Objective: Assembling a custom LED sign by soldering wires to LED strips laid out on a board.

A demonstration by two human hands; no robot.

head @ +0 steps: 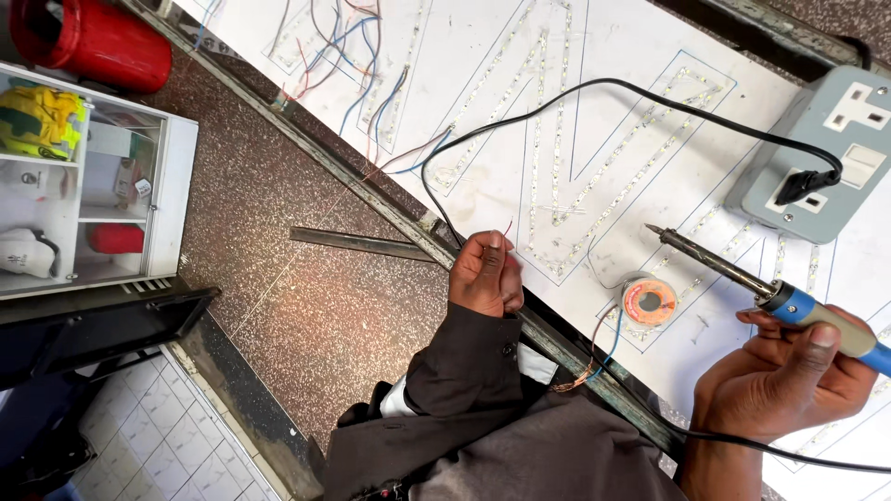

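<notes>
Right hand (784,376) at lower right of frame, clenched around the blue grip of a soldering iron (733,276). Iron's metal shaft runs up-left, tip in the air above the white board (631,56), right of centre, touching nothing that I can see. Its black cord leaves the hand toward the bottom right edge

Left hand (484,274) at centre frame, at the board's near edge, fingers curled in, pinching a thin red wire (508,228) that pokes up just above the fingertips. Dark sleeve (464,362) runs down to the bottom of frame

Solder spool (649,301), orange-pink, lies flat on the board between the two hands, just below the iron's shaft, not touching it

Board carries rows of small LED strips (640,158) laid inside blue outlined letter shapes. Loose red and blue wires (353,56) bunched at upper centre

Grey socket box (817,148) at upper right, black plug (806,184) in it, black cable (557,97) arcing left across the board toward the left hand

Metal frame rail (371,199) runs diagonally along the board edge. Speckled floor (306,306) left of it, white shelf unit (172,186) at far left, red cylinder (97,42) in upper left corner
</notes>
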